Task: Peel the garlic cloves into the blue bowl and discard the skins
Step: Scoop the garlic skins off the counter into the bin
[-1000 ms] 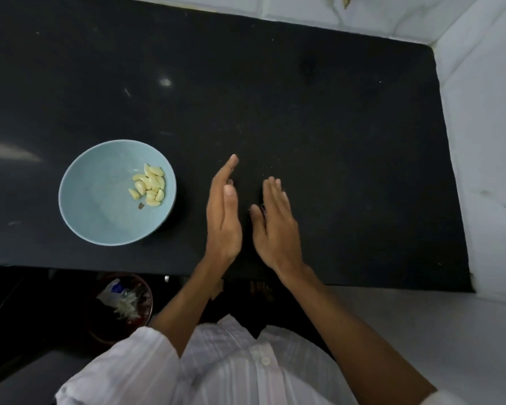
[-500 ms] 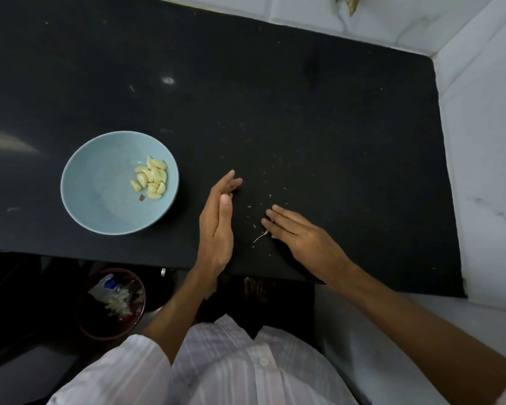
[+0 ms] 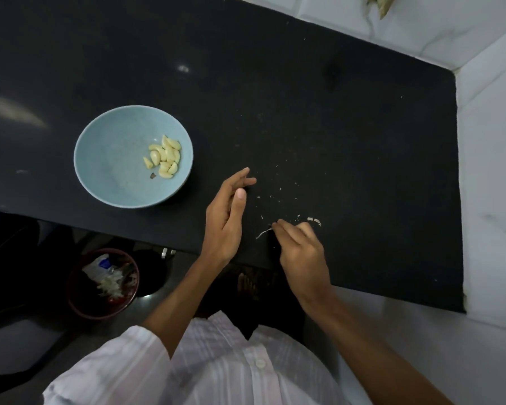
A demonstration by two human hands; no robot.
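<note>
Right hand (image 3: 301, 249) apparently pinches skin sliver (image 3: 263, 234)

Open black counter (image 3: 319, 106) across the upper middle and right of the frame, bounded by white wall (image 3: 491, 176) at the right edge and along the top. Centre left blocked by the blue bowl (image 3: 108, 159) holding peeled garlic cloves (image 3: 164, 159). Narrow gap between bowl and left hand (image 3: 225, 217). Lower centre taken by both hands, right hand (image 3: 301, 252) near the front edge, skin scraps (image 3: 314, 220) scattered just beyond it. Below the counter edge, lower left, a dark red bin (image 3: 100, 314).
</note>
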